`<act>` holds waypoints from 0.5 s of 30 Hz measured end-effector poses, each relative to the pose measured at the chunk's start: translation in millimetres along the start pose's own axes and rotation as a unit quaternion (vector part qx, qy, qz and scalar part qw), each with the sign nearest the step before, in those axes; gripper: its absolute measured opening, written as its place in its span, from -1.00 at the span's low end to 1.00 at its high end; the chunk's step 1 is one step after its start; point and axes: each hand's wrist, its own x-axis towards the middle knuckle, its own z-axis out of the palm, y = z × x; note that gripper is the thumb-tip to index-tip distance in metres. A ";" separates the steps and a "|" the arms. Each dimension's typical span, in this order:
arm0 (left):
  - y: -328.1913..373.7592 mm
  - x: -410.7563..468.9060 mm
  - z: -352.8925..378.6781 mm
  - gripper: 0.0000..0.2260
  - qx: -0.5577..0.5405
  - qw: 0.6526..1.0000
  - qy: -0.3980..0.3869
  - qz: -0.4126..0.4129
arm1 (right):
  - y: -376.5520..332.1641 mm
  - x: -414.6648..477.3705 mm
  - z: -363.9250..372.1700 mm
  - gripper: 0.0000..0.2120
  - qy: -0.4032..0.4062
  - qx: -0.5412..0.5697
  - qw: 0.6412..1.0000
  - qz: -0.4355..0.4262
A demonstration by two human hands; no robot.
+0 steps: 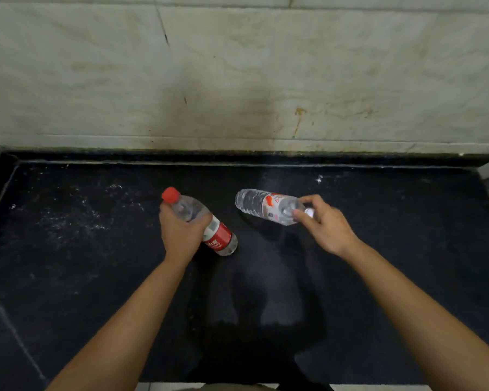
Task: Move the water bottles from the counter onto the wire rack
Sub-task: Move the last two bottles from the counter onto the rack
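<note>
1. Gripping the red-capped water bottle (219,235) round its shoulder, the left hand (181,235) has its fingers wrapped over the clear upper part. The bottle leans, cap toward the tiled wall (237,66) and base toward the person, low over the black counter (96,263).
2. Bare counter shows between the two bottles, which are near each other but apart.
3. Further right, the right hand (326,224) pinches the white-capped water bottle (263,206) at its neck, thumb and fingertips closed just below the cap. This bottle lies nearly level, base pointing left. I cannot tell whether either bottle touches the counter.
4. This looks like the pick-up step, with both bottles in hand and neither racked. No wire rack is in sight, so the next move calls for turning to find it. The neck pinch seems a thin hold for carrying.
</note>
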 end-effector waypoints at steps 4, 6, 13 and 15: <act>14.6 -21.3 4.2 -0.39 0.051 0.996 -0.050 0.062 | -28.1 12.1 -37.6 -0.77 0.035 -0.134 0.982 -0.128; 16.5 -22.4 3.4 -0.45 0.084 0.991 -0.078 0.069 | -33.6 15.8 -46.9 -0.77 0.005 -0.204 0.964 -0.172; 8.1 -26.6 3.2 -0.51 0.106 0.980 -0.143 0.095 | -20.8 4.5 -24.9 -0.38 0.052 0.066 0.994 -0.071; 6.6 -32.7 3.7 -0.51 0.120 0.975 -0.159 0.100 | -15.3 -4.2 -9.7 -0.32 0.078 0.109 0.989 -0.058</act>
